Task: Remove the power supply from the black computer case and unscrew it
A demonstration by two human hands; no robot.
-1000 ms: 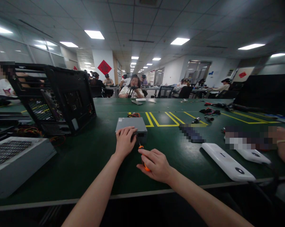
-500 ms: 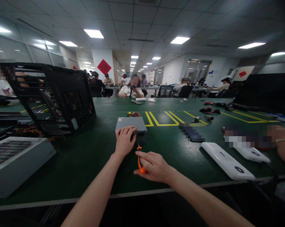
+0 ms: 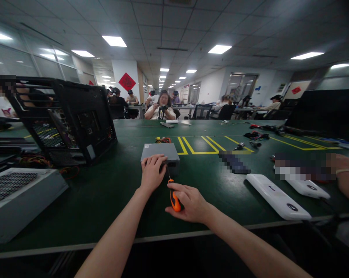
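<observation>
A small grey metal power supply point(image 3: 161, 149) sits on the green table in front of me, with a socket in its near side. My left hand point(image 3: 153, 173) is closed over its left part, fingers on the top and thumb near the front face. In my right hand point(image 3: 189, 204) is a screwdriver point(image 3: 175, 201) with an orange and black handle, held between thumb and fingers. Its shaft points away from me to the power supply's near side, close to my left thumb. Whether the tip sits in a screw cannot be made out.
On the left stand a black computer case point(image 3: 81, 119) and a larger grey power supply point(image 3: 20, 204). White power banks point(image 3: 277, 197) and a dark phone-like object point(image 3: 234, 162) lie to the right. Another person's hand point(image 3: 348, 173) is at the right edge. Cables point(image 3: 164, 139) lie behind the small power supply.
The screwdriver handle has turned a little and shifted slightly right, with the right fingers moving around it. My left hand and the power supply stay in place.
</observation>
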